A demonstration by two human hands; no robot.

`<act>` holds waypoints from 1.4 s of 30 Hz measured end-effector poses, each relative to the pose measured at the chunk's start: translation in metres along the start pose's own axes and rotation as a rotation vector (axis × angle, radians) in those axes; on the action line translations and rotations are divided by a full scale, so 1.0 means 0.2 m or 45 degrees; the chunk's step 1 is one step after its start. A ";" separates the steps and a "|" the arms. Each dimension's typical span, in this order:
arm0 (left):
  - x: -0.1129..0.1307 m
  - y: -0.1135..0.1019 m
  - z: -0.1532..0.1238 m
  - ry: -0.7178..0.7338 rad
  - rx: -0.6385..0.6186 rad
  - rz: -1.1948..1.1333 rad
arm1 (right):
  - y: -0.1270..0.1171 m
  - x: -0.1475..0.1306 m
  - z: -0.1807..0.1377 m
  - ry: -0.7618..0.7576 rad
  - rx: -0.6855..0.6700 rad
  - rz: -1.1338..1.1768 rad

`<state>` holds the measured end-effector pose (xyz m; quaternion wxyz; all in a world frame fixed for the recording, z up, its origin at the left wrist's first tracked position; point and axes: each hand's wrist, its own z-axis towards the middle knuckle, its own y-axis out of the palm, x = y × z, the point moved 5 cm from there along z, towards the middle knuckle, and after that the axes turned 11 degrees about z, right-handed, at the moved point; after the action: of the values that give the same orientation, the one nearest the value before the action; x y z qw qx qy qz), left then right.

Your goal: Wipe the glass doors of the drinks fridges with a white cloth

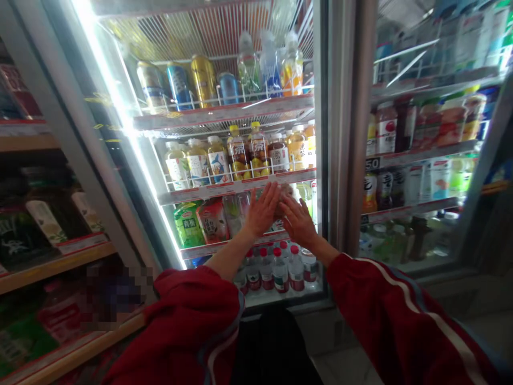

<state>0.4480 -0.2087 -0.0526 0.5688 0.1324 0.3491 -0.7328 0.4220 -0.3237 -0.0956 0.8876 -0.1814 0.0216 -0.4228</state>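
My left hand [264,209] is raised in front of the lower shelf of a lit drinks cooler, its fingers stretched out and close together. Beside it my right hand [298,216] reaches in with fingers extended and slightly apart, pointing toward the left hand. A pale, blurred object [287,191] shows behind and between the fingertips; its kind and whether either hand touches it cannot be made out. Left of the hands stand a green pouch [188,223] and a red pouch [214,219]. Below them are water bottles with red caps [279,271].
Above the hands, a shelf holds tea bottles with yellow caps [258,149]. Higher up are cans [203,80]. A metal door frame [345,133] borders the cooler on the right, with another stocked cooler beyond. Wooden shelves [56,264] with drinks stand at the left.
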 end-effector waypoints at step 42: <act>-0.34 -0.08 -0.23 -0.313 -0.009 0.064 | -0.13 0.32 0.25 0.426 0.362 -0.241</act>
<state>0.4464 -0.1256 -0.0402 0.6260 0.0482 0.2757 -0.7278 0.4531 -0.3733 -0.0328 0.8446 0.0167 0.0915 -0.5272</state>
